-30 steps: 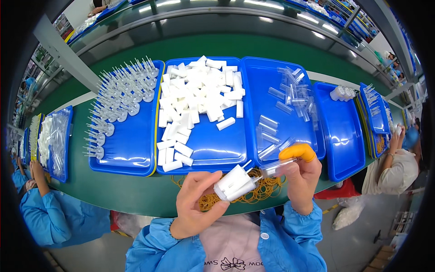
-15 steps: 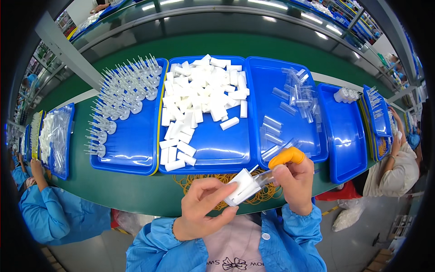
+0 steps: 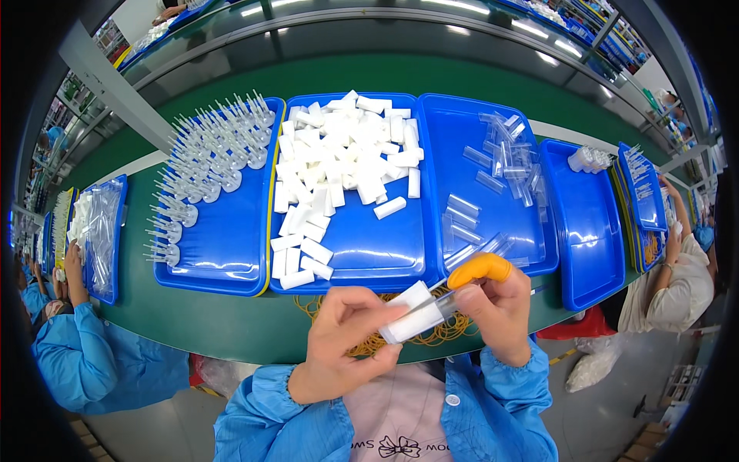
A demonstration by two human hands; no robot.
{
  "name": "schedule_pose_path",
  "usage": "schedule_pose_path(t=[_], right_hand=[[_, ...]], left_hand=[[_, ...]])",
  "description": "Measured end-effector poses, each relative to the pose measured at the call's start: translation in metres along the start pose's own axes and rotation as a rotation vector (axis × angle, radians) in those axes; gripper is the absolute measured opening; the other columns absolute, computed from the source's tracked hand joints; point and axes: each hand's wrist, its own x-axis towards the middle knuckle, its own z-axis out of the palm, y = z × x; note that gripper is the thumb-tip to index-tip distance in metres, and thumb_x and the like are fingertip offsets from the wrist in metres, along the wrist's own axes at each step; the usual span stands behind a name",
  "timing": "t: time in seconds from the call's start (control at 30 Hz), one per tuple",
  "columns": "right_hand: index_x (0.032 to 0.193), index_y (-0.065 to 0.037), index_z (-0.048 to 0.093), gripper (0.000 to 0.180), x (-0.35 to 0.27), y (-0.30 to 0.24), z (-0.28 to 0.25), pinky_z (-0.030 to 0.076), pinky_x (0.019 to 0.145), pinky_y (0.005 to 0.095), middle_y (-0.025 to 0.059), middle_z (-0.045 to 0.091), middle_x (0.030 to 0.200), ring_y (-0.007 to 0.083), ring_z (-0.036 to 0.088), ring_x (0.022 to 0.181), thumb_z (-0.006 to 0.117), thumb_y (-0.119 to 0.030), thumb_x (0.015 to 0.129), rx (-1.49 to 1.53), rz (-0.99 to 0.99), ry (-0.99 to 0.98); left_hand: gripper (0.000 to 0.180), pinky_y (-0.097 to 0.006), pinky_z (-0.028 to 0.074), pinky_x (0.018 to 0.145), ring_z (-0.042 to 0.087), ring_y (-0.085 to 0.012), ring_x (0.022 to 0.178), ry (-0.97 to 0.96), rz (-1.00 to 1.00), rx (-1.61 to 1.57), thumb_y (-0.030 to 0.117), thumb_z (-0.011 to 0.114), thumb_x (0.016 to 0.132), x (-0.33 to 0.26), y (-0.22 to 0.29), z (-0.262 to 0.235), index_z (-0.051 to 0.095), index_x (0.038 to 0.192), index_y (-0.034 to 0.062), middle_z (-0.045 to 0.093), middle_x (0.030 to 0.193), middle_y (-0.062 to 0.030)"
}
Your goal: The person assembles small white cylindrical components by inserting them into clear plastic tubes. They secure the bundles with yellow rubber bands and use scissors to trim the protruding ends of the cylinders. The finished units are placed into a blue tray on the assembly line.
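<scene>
My left hand [image 3: 342, 339] grips two small white blocks [image 3: 408, 312] held side by side above the table's near edge. My right hand [image 3: 496, 308], with an orange cot on the forefinger [image 3: 479, 269], pinches a clear plastic cap [image 3: 446, 302] against the end of those blocks. A loose heap of yellow rubber bands [image 3: 443, 335] lies on the green table just under both hands. Right behind them stands a blue tray [image 3: 362, 250] heaped with several white blocks.
A blue tray of clear needle-like tips [image 3: 231, 254] stands at the left, a blue tray of clear caps [image 3: 477, 131] at the right, then another blue tray [image 3: 589, 223]. Co-workers in blue coats sit at the far left [image 3: 85, 346] and far right [image 3: 681, 269].
Both hands have moved a little lower and closer together, and the clear cap has slid up to the end of the white blocks.
</scene>
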Motion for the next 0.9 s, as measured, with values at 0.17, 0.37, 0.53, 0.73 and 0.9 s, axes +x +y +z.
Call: schedule_pose_path(t=[0.17,0.37,0.53,0.73,0.9], right_hand=[[0.101,0.001,0.063,0.023,0.004,0.002,0.001,0.042,0.081,0.0282,0.0074,0.060,0.093,0.0169,0.053,0.091,0.063,-0.005,0.078,-0.220,-0.280,0.047],[0.097,-0.001,0.061,0.023,0.003,0.014,0.004,0.038,0.090,0.0320,0.0069,0.061,0.092,0.0214,0.050,0.104,0.063,0.000,0.074,-0.121,-0.287,0.138],[0.089,-0.003,0.061,0.020,-0.008,0.017,0.012,0.034,0.096,0.0411,0.0060,0.061,0.090,0.0263,0.047,0.111,0.065,0.001,0.069,0.025,-0.278,0.163],[0.085,-0.003,0.061,0.018,-0.018,0.025,0.020,0.028,0.102,0.0500,0.0055,0.059,0.091,0.0278,0.048,0.110,0.067,-0.002,0.068,0.017,-0.329,0.144],[0.084,-0.002,0.061,0.018,-0.023,0.028,0.027,0.025,0.104,0.0504,0.0048,0.057,0.092,0.0268,0.050,0.109,0.068,-0.003,0.067,0.066,-0.304,0.154]], left_hand=[[0.045,-0.034,0.044,0.093,0.052,-0.0201,0.107,0.214,-0.149,-0.320,-0.006,0.067,0.070,0.003,-0.012,0.000,0.053,0.113,-0.0017,0.044,0.115,-0.0115],[0.043,-0.033,0.048,0.092,0.058,-0.0215,0.102,0.141,-0.218,-0.740,-0.005,0.068,0.076,-0.004,-0.022,0.003,0.052,0.116,-0.0042,0.047,0.118,-0.0107],[0.043,-0.034,0.048,0.092,0.057,-0.0227,0.106,0.126,-0.408,-0.891,-0.003,0.068,0.078,-0.002,-0.014,-0.003,0.051,0.117,-0.0036,0.048,0.117,-0.0117],[0.037,-0.034,0.049,0.092,0.057,-0.0222,0.105,0.099,-0.314,-0.919,-0.004,0.070,0.076,-0.005,-0.013,0.005,0.053,0.109,-0.0041,0.050,0.113,-0.0125],[0.038,-0.034,0.049,0.092,0.057,-0.0214,0.103,0.105,-0.285,-0.862,-0.005,0.072,0.073,-0.007,-0.012,0.008,0.055,0.107,-0.0044,0.049,0.111,-0.0118]])
